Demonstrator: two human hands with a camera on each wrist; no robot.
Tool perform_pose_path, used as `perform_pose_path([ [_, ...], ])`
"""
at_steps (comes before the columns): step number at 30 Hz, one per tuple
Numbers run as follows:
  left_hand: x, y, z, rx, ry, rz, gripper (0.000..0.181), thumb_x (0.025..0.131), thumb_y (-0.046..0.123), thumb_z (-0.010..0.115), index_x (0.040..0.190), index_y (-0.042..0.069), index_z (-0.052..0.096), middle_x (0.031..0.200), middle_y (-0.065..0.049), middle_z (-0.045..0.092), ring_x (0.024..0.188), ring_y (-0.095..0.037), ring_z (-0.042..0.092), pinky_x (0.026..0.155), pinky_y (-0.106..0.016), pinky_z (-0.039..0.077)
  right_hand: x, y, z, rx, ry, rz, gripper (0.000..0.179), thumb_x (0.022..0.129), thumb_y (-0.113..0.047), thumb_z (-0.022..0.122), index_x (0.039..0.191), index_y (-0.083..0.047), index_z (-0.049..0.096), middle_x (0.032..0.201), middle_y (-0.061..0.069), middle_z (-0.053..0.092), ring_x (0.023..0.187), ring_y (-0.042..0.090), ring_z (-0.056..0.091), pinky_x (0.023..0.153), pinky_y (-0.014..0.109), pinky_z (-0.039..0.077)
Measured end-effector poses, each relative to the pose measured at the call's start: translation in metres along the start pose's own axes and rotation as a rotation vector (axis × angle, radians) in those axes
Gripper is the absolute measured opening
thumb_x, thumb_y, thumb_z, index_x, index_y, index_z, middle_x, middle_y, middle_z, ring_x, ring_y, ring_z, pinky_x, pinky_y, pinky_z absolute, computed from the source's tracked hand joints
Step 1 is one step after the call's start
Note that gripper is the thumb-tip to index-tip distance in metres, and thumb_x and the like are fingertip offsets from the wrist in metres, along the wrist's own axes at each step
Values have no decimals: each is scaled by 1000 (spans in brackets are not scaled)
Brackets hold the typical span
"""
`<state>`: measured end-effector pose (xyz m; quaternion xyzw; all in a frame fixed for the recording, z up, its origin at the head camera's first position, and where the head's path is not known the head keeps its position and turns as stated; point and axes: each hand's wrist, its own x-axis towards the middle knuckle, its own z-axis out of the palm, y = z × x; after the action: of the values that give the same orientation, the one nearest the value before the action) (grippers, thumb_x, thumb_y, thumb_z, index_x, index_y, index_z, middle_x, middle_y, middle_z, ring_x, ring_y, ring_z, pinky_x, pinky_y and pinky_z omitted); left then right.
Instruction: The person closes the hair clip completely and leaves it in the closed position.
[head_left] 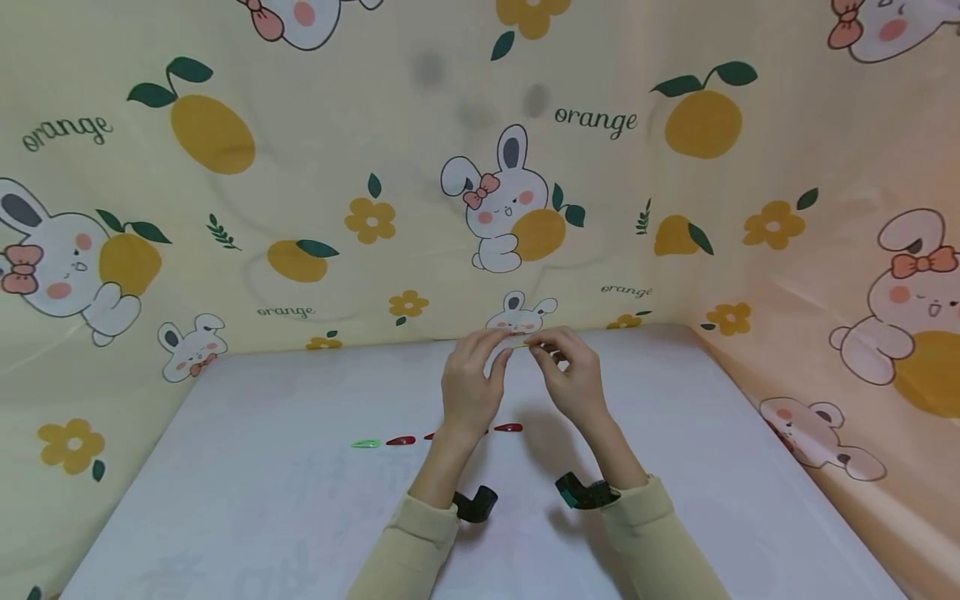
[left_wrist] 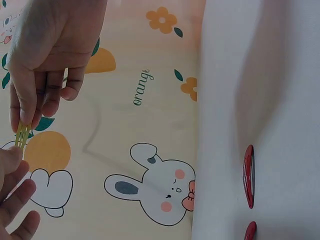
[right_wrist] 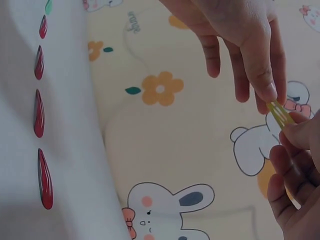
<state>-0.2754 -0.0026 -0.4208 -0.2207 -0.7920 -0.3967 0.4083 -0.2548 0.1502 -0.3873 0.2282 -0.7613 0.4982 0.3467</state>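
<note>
Between my two hands, raised above the far part of the table, is a small yellow snap hair clip (right_wrist: 281, 115). My left hand (head_left: 471, 385) pinches one end between thumb and fingertips. The other end is pinched by my right hand (head_left: 573, 377), its remaining fingers loosely bent. In the left wrist view the slotted body of the yellow clip (left_wrist: 22, 134) shows between the fingertips, both ends covered by them. Below the hands a row of several red hair clips (right_wrist: 39, 113) lies on the table, with a green hair clip (head_left: 366, 444) at its left end.
The white table (head_left: 285, 500) meets a cloth backdrop (head_left: 420, 125) printed with rabbits and oranges at its back and sides. My left forearm hides part of the clip row in the head view. Each wrist carries a black camera (head_left: 476, 505).
</note>
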Motion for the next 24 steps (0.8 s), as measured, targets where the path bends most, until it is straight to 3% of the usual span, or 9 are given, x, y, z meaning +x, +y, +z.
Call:
perform_pose_path([
  [8,-1,2,-1,2,6,27,19,99,12,72,117,10,77,117,-6,73,111,-24,67,90,-42,55,-2,13,2,0,-7,-17,14,90,19,67,98,8,73,96,22,70,81,32,65,67,24,50],
  [14,0,1,-2,5,15,35,16,98,11,72,114,9,77,115,-6,72,109,-24,66,91,-40,54,-4,31,3,-9,-9,-9,16,92,12,71,100,-1,76,100,14,72,85,27,67,67,26,51],
  [24,-1,0,-3,6,5,16,13,97,10,73,109,10,78,112,-5,71,107,-23,65,88,-39,54,-5,33,2,19,-31,-14,17,94,7,70,101,-7,77,99,7,72,86,23,68,68,28,52],
])
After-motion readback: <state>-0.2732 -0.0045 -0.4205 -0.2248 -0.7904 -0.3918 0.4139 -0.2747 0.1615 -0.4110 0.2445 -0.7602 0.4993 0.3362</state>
